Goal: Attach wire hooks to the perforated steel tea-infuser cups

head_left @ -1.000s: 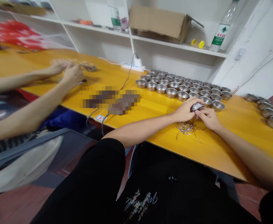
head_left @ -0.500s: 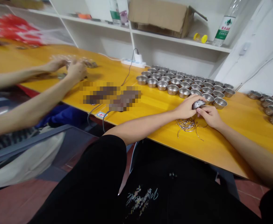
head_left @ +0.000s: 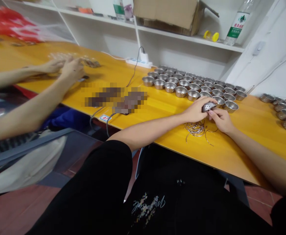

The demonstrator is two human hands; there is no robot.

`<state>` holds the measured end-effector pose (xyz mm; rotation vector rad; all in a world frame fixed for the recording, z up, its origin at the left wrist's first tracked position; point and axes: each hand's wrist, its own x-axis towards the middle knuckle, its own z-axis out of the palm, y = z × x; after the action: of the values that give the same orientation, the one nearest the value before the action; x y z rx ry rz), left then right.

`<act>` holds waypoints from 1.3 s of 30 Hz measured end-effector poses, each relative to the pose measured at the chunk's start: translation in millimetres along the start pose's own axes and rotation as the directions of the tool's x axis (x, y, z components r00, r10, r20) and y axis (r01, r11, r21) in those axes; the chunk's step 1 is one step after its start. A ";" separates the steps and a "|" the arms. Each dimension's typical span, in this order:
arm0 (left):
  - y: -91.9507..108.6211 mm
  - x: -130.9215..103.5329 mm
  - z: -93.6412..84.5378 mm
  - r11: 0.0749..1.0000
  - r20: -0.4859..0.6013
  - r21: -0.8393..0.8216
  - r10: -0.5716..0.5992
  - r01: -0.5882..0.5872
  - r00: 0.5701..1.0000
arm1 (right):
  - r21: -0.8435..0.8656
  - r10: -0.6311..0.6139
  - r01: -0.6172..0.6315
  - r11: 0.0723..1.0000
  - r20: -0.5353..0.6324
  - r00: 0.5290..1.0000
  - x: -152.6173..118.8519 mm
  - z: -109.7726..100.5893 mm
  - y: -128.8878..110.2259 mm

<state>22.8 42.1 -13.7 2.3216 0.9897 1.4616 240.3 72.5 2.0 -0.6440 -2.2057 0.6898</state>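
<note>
Slightly leftward, away from the pixelated dark items (head_left: 130, 100), a co-worker's nearer hand (head_left: 72, 70) has shifted. The left hand (head_left: 196, 109) curls its fingers over a tilted perforated metal cup (head_left: 208, 106), while the right hand (head_left: 222, 120) pinches its lower edge, thumb pressed against it. That cup is held above the yellow tabletop (head_left: 166, 106), near loose curved metal wires (head_left: 196, 129) and just in front of rows of upright perforated cups (head_left: 181, 91)

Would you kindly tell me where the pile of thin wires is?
In the head view, right of centre, the wires lie on the yellow table just below the left hand.
</note>
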 end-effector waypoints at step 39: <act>-0.6 -1.8 -0.9 1.000 0.069 -0.015 -0.015 0.016 0.998 | 0.038 0.102 -0.100 0.994 -0.055 0.993 1.8 -1.8 2.4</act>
<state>21.3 41.2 -14.9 2.3316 0.9727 1.3692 241.2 75.9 2.3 -0.7523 -2.1164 0.7508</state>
